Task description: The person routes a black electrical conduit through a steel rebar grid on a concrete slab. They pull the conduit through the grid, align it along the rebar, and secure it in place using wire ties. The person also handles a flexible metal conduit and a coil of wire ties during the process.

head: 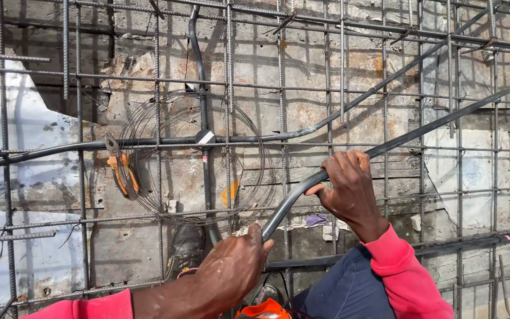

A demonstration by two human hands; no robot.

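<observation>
- Left hand (233, 267): clenched around the lower end of a grey conduit pipe (385, 147), thumb up along it, at bottom centre of the view.
- Right hand (348, 184): fingers curled over the same pipe further up, just past its bend; grip closed on it.
- Pipe rises from the left hand, curves right, then runs straight up-right across the rebar mesh (420, 88), ending near the upper right.
- Both sleeves pink; dark blue trousers visible below the right forearm.
- Second grey pipe (42, 152) already lies through the mesh, running from the left edge towards the upper right; a third crosses it vertically at a taped joint (205, 137).
- Coil of thin tie wire (196, 156) hangs on the mesh around that joint, well left of the right hand.
- Orange-handled pliers (120, 171) hang at the coil's left edge, touching the wire.
- Behind the mesh: rough, stained formwork boards and pale sheeting (25, 130).
</observation>
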